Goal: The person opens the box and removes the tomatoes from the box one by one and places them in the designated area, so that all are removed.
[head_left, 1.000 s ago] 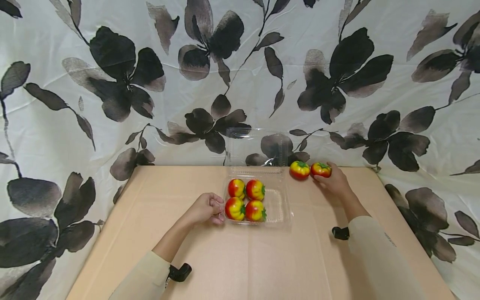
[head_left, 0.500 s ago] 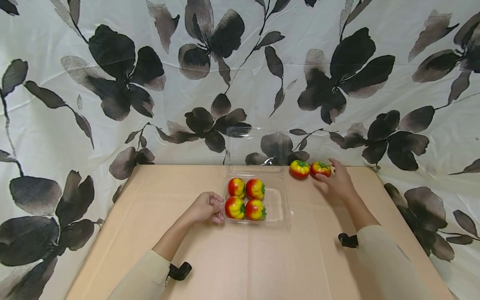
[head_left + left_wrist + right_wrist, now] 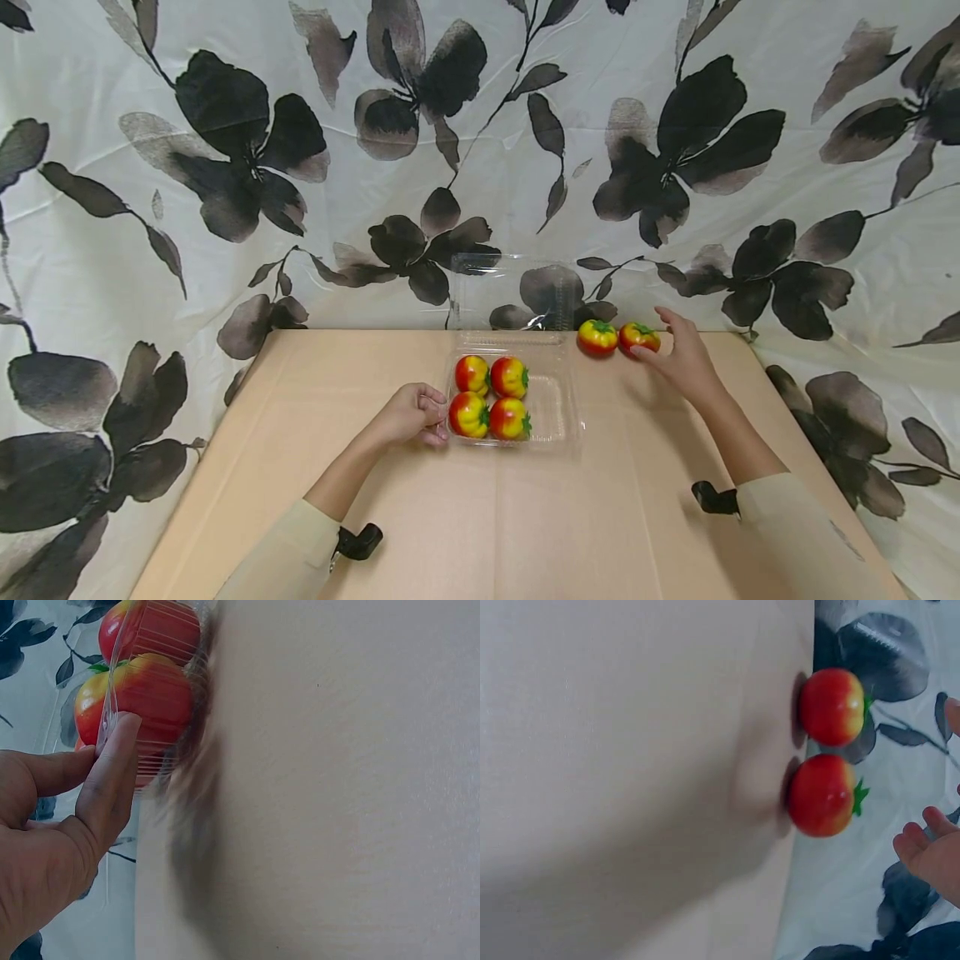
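My left hand [image 3: 408, 414] pinches the left rim of a clear plastic clamshell box [image 3: 553, 408]; in the left wrist view, thumb and fingers meet on its wall. Several red-and-yellow tomatoes with green tops fill the box's left part, among them a front-left tomato [image 3: 468, 415]. The box's right side holds none. Beyond its back right corner, a tomato [image 3: 597, 338] and another tomato [image 3: 639, 339] sit side by side on the table. Near the right one is my right hand [image 3: 686, 358], fingers spread and holding nothing. In the right wrist view, fingers [image 3: 911, 844] stand apart from both tomatoes.
The box's clear lid [image 3: 480, 292] stands raised at the back. A floral cloth [image 3: 540, 192] hangs behind the table [image 3: 480, 517], right at its back edge. Each forearm wears a black wrist camera [image 3: 360, 542].
My right hand has drawn back to the right from the right-hand tomato, its fingers opening off it. The tomato stays beside the other one. My left hand keeps its place on the box.
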### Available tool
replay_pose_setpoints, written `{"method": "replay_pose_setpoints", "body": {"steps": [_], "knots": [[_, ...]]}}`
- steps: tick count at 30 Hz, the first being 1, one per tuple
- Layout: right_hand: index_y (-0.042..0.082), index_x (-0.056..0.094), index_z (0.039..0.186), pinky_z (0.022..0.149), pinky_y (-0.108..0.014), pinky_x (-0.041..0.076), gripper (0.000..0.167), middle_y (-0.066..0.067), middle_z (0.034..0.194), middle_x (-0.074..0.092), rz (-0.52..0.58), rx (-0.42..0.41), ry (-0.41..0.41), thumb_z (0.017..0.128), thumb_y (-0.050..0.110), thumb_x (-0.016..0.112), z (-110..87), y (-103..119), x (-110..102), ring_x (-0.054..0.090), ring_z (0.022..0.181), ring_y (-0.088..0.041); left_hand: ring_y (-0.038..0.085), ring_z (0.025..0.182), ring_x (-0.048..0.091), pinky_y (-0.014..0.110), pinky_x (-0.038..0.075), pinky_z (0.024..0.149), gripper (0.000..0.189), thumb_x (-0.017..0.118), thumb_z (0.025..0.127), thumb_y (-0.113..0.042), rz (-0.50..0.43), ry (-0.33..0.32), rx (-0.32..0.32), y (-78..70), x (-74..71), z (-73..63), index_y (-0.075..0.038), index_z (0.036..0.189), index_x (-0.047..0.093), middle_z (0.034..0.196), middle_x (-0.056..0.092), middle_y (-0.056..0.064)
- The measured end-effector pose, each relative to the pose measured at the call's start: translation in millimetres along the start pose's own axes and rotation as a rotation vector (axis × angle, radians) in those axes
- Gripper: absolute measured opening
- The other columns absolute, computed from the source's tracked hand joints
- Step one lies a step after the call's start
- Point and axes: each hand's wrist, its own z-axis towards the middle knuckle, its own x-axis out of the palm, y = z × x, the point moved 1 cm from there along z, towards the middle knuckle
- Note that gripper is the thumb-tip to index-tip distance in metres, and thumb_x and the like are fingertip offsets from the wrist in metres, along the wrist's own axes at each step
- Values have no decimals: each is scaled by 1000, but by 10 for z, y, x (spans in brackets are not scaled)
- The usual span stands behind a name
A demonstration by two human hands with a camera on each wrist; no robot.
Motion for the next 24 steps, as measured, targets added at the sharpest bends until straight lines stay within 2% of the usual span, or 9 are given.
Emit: {"method": "replay_pose_setpoints", "body": {"steps": [6, 10, 16, 19, 24], "knots": [[0, 30, 159, 113, -73, 37, 87, -33, 155, 36, -9, -34, 40, 93, 32, 78, -74, 204, -11, 39, 138, -53, 19, 64, 71, 36, 67, 63, 26, 57, 98, 11, -7, -1, -4, 2, -3, 7, 16, 122, 45, 82, 67, 17], [0, 34, 157, 116, -73, 35, 85, -32, 154, 38, 2, -81, 70, 91, 27, 80, -114, 348, 27, 37, 142, -52, 19, 63, 70, 36, 67, 63, 26, 57, 99, 11, -11, -1, -3, 2, -1, 8, 16, 122, 45, 82, 67, 16], [2, 41, 154, 118, -68, 36, 81, -25, 154, 44, 39, -132, 132, 89, 25, 83, -184, 548, 160, 39, 144, -46, 19, 63, 70, 36, 67, 63, 26, 57, 98, 11, -6, -4, -1, 4, 11, 7, 15, 121, 45, 83, 67, 17], [3, 42, 153, 120, -67, 35, 82, -23, 153, 46, 30, -150, 175, 88, 30, 83, -214, 623, 231, 40, 144, -45, 19, 63, 70, 37, 67, 64, 26, 57, 99, 11, -2, -10, -8, 1, 13, 6, 15, 121, 45, 84, 68, 18], [4, 47, 151, 121, -65, 34, 77, -19, 153, 50, 30, -210, 225, 87, 27, 84, -270, 739, 352, 42, 144, -42, 19, 64, 70, 37, 67, 64, 26, 57, 99, 11, 3, -14, -10, -7, 18, 0, 14, 121, 46, 85, 68, 18]]}}
